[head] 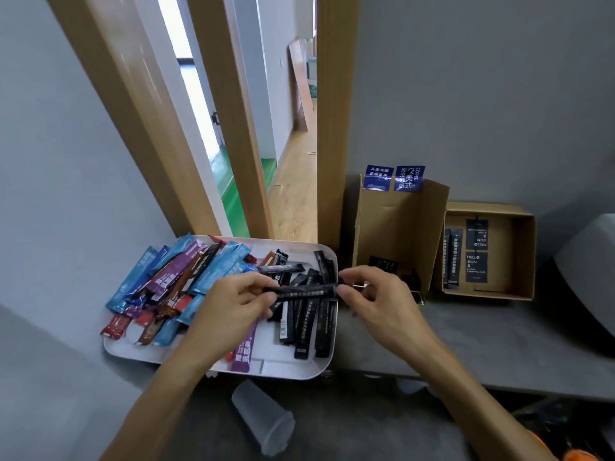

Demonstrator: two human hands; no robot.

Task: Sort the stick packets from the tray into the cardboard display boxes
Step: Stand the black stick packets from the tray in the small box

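While the left hand [239, 302] curls round one end of a black stick packet [306, 291] and the right hand [377, 294] pinches the other, just above the tray [293, 372] at centre frame, keep it level and carry it right, probably to the low box [522, 254] where similar dark sticks [451, 257] seem to lie.

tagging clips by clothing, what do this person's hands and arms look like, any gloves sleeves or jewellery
The left hand and right hand are bare: no gloves, no rings visible. The left forearm and right forearm are uncovered as far as the frame shows, with no sleeve, watch or wristband in view.
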